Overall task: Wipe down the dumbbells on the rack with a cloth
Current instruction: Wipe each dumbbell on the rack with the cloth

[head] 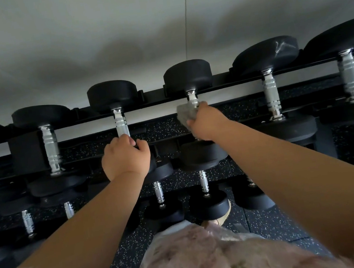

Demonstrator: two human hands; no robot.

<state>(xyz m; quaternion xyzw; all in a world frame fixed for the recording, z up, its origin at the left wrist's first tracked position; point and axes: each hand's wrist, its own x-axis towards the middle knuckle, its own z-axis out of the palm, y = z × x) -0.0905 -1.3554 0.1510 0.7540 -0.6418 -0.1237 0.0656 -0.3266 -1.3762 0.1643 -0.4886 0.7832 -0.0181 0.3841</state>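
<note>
Several black dumbbells with chrome handles lie across the top tier of a black rack point(156, 100). My right hand point(207, 122) grips a grey cloth point(185, 113) wrapped around the chrome handle of the middle dumbbell point(187, 74). My left hand point(126, 156) is curled around the lower end of the handle of the neighbouring dumbbell point(112, 95) to the left. That dumbbell's near head is hidden behind my left hand.
More dumbbells point(207, 206) sit on a lower tier beneath my arms. Larger dumbbells point(267, 56) fill the rack to the right, others point(41, 117) to the left. A white wall point(112, 29) rises behind the rack. Speckled black rubber flooring point(273, 224) lies below, with fluffy pink clothing point(188, 260) at the bottom.
</note>
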